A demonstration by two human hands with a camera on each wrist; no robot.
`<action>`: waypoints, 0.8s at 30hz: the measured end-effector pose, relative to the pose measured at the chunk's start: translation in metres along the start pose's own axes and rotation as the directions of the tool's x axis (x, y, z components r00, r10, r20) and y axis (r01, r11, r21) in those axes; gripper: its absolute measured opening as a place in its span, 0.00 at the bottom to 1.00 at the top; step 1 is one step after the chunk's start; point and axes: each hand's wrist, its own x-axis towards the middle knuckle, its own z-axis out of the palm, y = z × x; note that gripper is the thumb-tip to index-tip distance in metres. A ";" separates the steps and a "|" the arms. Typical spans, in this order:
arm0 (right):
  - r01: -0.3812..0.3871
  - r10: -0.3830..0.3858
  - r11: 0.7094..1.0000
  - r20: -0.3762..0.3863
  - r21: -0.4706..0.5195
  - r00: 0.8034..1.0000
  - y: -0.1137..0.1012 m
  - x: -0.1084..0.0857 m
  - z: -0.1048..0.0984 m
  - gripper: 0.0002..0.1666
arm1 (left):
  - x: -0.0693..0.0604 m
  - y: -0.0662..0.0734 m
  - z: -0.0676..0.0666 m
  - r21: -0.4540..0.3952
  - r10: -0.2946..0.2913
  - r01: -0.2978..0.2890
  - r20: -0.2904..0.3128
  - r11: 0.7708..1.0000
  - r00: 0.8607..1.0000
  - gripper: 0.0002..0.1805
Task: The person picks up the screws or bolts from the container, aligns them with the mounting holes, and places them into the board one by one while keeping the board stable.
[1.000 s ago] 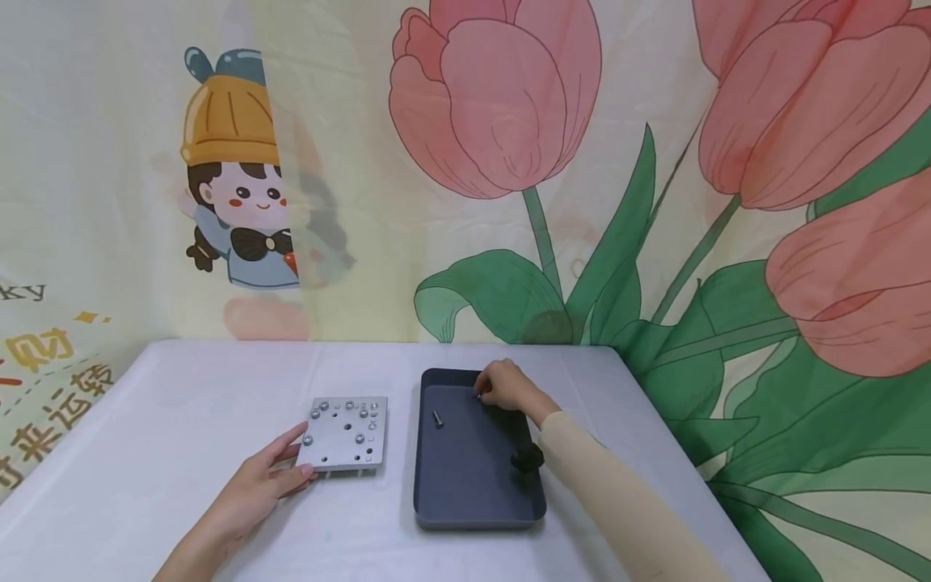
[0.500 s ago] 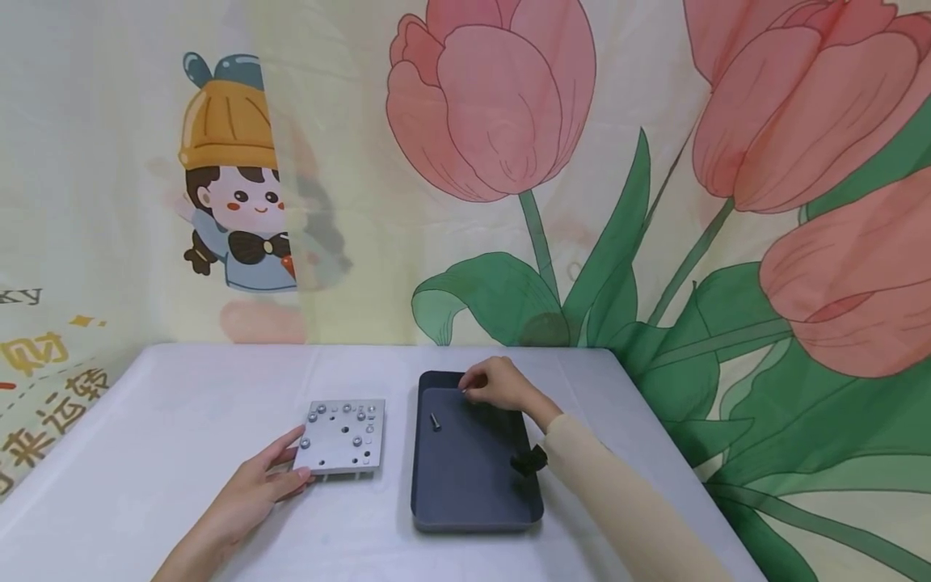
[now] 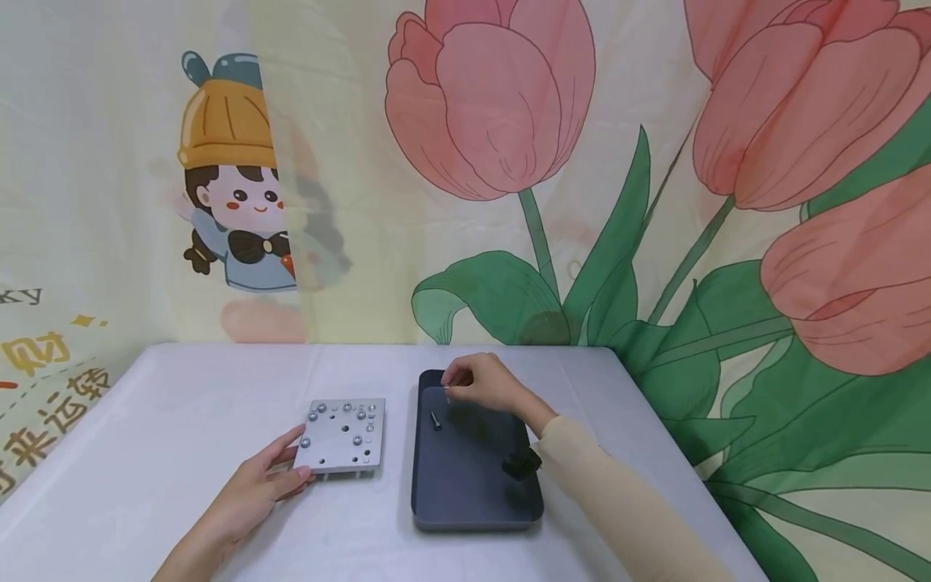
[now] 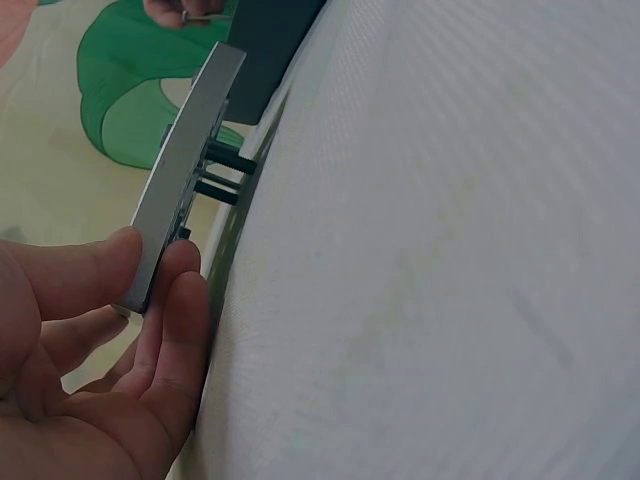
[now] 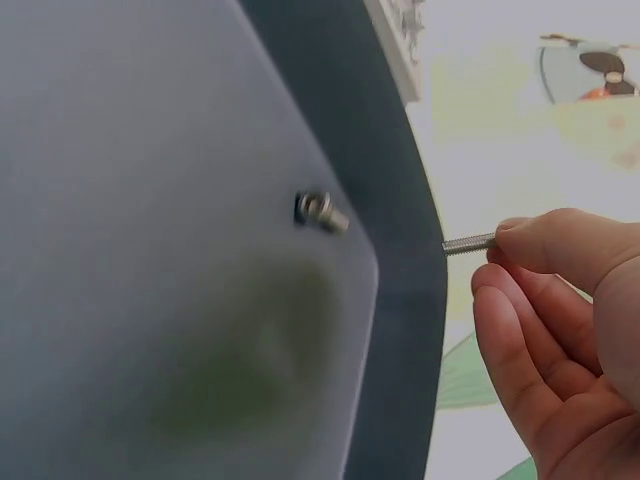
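My left hand point(image 3: 254, 487) grips the near left corner of a square metal plate point(image 3: 340, 444), thumb on top and fingers beneath. Several round screw heads and open holes dot its upper face. In the left wrist view, dark screw shanks point(image 4: 225, 170) stick out of the plate's underside. Above the far end of a dark grey tray point(image 3: 473, 493), my right hand point(image 3: 483, 382) pinches a threaded screw point(image 5: 468, 244) between thumb and fingertips, its shank pointing out. A second screw point(image 3: 436, 420) lies inside the tray near its left wall.
A white-covered table point(image 3: 218, 388) bears the plate and the tray, which stand side by side with a narrow gap. Behind it hangs a printed cloth point(image 3: 364, 162) with tulips and a cartoon figure. A black device point(image 3: 521, 464) sits at my right wrist, over the tray's right wall.
My right hand has moved left across the tray's far end with the screw, from the right wall toward the left one. My left hand still holds the plate in the same place.
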 end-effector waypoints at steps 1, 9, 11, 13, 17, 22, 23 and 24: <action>0.005 -0.005 1.000 0.003 0.008 1.000 -0.003 0.001 0.001 0.06 | 0.000 -0.001 0.000 -0.011 0.001 -0.001 0.002 1.000 1.000 0.44; 0.043 -0.044 0.997 0.017 0.063 0.999 -0.028 0.002 0.009 0.11 | -0.002 -0.002 0.001 -0.034 -0.007 0.007 0.000 0.999 1.000 0.44; 0.050 -0.051 0.996 0.020 0.079 0.998 -0.035 0.003 0.011 0.10 | -0.003 -0.002 0.001 -0.034 -0.009 0.009 -0.001 0.999 1.000 0.44; 0.063 -0.065 0.994 0.026 0.084 0.998 -0.041 0.004 0.012 0.09 | -0.003 -0.002 0.001 -0.032 -0.008 0.008 -0.002 0.999 1.000 0.44; 0.071 -0.075 0.993 0.043 0.093 0.996 -0.052 0.005 0.017 0.07 | -0.003 0.000 0.001 -0.024 0.009 -0.009 0.001 1.000 1.000 0.43; 0.075 -0.084 0.991 0.080 0.108 0.993 -0.066 0.006 0.025 0.07 | -0.004 0.002 0.001 -0.012 0.030 -0.030 0.007 0.999 1.000 0.43; 0.082 -0.091 0.990 0.085 0.111 0.992 -0.069 0.007 0.027 0.07 | -0.004 0.002 0.000 -0.009 0.026 -0.026 0.003 1.000 1.000 0.43; 0.089 -0.099 0.990 0.090 0.112 0.991 -0.072 0.008 0.029 0.07 | -0.004 0.002 0.000 -0.011 0.024 -0.024 0.001 1.000 1.000 0.43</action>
